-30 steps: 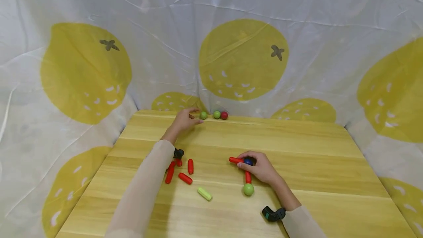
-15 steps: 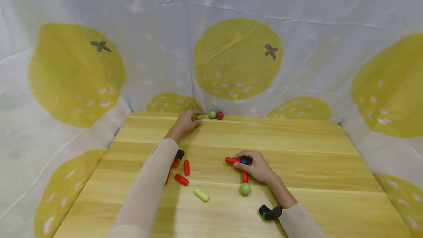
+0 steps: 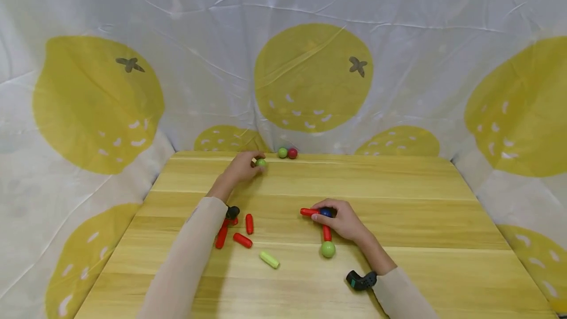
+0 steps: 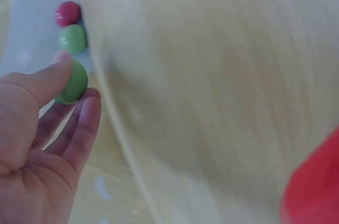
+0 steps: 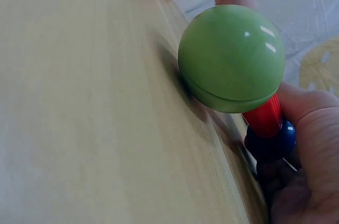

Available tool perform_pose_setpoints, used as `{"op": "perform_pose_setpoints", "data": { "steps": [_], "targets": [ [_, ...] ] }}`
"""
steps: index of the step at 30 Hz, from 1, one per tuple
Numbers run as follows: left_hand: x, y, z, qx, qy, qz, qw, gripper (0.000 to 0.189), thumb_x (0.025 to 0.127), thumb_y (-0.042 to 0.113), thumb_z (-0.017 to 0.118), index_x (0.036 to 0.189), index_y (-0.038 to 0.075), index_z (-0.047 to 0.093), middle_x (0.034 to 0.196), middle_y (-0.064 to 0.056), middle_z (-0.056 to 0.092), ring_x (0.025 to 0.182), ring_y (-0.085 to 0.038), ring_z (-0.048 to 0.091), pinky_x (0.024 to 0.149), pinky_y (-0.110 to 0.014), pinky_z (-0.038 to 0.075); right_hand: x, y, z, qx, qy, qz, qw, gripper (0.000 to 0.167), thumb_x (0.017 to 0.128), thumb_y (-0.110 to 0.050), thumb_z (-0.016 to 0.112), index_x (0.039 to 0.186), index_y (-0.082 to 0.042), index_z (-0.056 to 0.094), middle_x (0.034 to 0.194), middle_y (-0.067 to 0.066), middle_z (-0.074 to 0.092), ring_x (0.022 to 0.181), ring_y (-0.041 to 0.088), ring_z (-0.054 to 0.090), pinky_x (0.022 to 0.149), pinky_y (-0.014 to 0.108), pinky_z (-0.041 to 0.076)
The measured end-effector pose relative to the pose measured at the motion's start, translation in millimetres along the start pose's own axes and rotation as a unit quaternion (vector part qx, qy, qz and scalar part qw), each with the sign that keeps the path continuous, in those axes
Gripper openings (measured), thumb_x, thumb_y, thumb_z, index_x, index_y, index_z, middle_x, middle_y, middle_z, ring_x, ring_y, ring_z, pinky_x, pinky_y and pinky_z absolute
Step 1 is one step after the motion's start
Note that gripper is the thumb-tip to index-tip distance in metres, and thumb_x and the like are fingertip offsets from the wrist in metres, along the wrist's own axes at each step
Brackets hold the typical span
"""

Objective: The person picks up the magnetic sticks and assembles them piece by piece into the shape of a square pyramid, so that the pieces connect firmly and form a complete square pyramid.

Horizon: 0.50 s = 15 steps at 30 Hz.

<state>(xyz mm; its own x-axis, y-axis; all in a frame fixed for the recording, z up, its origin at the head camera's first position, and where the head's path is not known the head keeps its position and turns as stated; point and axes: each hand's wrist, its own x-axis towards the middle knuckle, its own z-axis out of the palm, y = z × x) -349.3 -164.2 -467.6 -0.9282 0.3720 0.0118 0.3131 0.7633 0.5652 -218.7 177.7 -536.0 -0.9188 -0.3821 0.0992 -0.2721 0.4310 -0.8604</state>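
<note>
Near the back edge of the table, my left hand point(image 3: 242, 167) pinches a green ball point(image 4: 75, 83) between thumb and fingers. My right hand point(image 3: 346, 219) grips a joined piece at its blue ball point(image 3: 325, 212). From that ball one red rod point(image 3: 308, 211) points left and another red rod point(image 3: 327, 233) runs toward me, ending in a larger-looking green ball point(image 3: 328, 249). In the right wrist view this green ball point(image 5: 232, 59) fills the middle, with the blue ball point(image 5: 270, 142) behind it at the fingers.
Another green ball point(image 3: 282, 152) and a dark red ball point(image 3: 292, 153) sit side by side at the table's back edge, against the lemon-print cloth point(image 3: 212, 73). Several red rods, one of them a loose rod point(image 3: 242, 240), lie left of centre beside a yellow-green rod point(image 3: 269, 259).
My left hand has closed on the leftmost green ball and drawn it slightly left and toward me, away from the other two balls. The right hand keeps its grip on the joined piece.
</note>
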Motion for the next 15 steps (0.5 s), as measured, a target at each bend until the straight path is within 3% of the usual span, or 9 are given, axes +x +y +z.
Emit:
{"op": "perform_pose_setpoints", "data": {
  "steps": [3, 7, 15],
  "targets": [
    [-10.8, 5.3, -2.0, -0.014, -0.006, 0.006, 0.9999, 0.042, 0.097, 0.014, 0.073, 0.136, 0.002, 0.063, 0.14, -0.016, 0.063, 0.108, -0.033, 0.069, 0.093, -0.044, 0.058, -1.3, 1, 1, -0.001, -0.004, 0.001, 1.0, 0.022, 0.092, -0.04, 0.079, 0.112, -0.031, 0.077, 0.113, -0.008, 0.075, 0.108, 0.016, 0.066, 0.095, 0.032, 0.051],
    [-24.3, 16.8, -0.7, -0.024, -0.009, 0.018, 0.9995, 0.041, 0.096, 0.018, 0.075, 0.134, 0.006, 0.065, 0.131, -0.013, 0.068, 0.108, -0.03, 0.071, 0.091, -0.04, 0.061, -3.0, 1, 1, 0.001, -0.005, 0.009, 0.9999, 0.022, 0.092, -0.039, 0.079, 0.112, -0.031, 0.077, 0.113, -0.008, 0.075, 0.107, 0.015, 0.066, 0.095, 0.032, 0.051],
    [-47.4, 40.7, 8.1, -0.071, 0.02, 0.03, 0.9968, 0.033, 0.09, 0.026, 0.082, 0.12, 0.015, 0.072, 0.11, -0.004, 0.075, 0.102, -0.023, 0.072, 0.091, -0.037, 0.061, 0.4, -1, 0, 0.002, 0.001, 0.001, 1.0, 0.021, 0.092, -0.036, 0.079, 0.112, -0.029, 0.078, 0.112, -0.007, 0.075, 0.105, 0.016, 0.067, 0.092, 0.031, 0.052]
  ]
}}
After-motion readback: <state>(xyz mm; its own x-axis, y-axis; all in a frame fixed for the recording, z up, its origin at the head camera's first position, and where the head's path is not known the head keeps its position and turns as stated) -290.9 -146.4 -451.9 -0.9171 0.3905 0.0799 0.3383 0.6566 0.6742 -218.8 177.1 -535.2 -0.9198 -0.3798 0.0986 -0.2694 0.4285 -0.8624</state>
